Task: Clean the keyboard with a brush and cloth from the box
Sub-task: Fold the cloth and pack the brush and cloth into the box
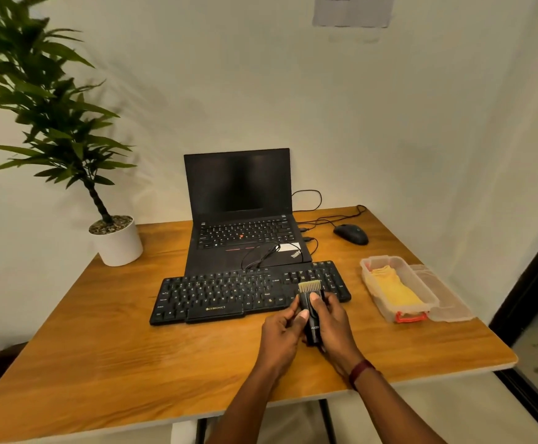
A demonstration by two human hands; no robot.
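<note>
Keyboard (229,293), black and full-width, lies flat on the wooden table (133,363), just in front of an open laptop (239,193) whose screen is dark. The keyboard's thin cable (261,254) loops loosely over the laptop's palm rest.

From where I stand, both of the person's hands are together at the keyboard's right end, near its front edge. They share a brush (307,298) with a black handle and a pale tuft of bristles. The left hand (282,331) curls round the handle from the left, its thumb laid across the top. The right hand (333,325) wraps the handle from the other side, thumb pressed on it near the bristles. A dark red band (360,370) sits on the right wrist. The bristles point away from the person and sit over the keys just left of the number pad; I cannot tell whether they touch the keys.

To the right of the keyboard, a little apart from it, stands a clear plastic box (365,270) with a red clip at its near end. A folded yellow cloth (392,290) lies inside. The box's clear lid (447,299) rests on the table against its right side.

Farther back, a black wired mouse (351,233) sits right of the laptop. A leafy plant (37,100) in a white pot (118,245) stands at the table's far left corner. A sheet of paper (352,9) is fixed high on the wall.
</note>
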